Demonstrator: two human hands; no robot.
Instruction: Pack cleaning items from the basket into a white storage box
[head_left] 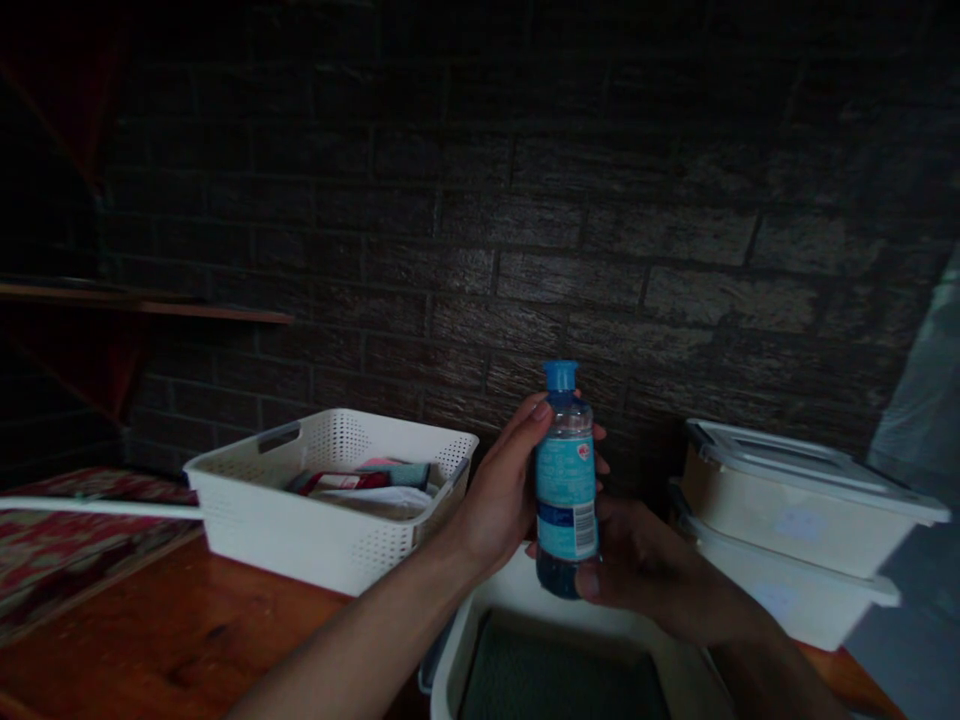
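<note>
A clear plastic bottle (567,500) with a blue cap and a light-blue label is held upright between both hands. The label carries a barcode and small print. My left hand (506,490) wraps the upper part of the bottle, its thumb just below the cap. Lower down, my right hand (637,565) grips the base, with the thumb at the front. Underneath the bottle stands an open white bin (454,650), with a dark green textured item (559,670) inside it.
A white perforated basket (277,530) holding folded cloth-like items (375,485) sits left on the wooden table (142,640). Two lidded storage boxes (787,500) are stacked at right. A dark brick wall (480,250) rises behind, and a shelf (150,302) juts in from the left.
</note>
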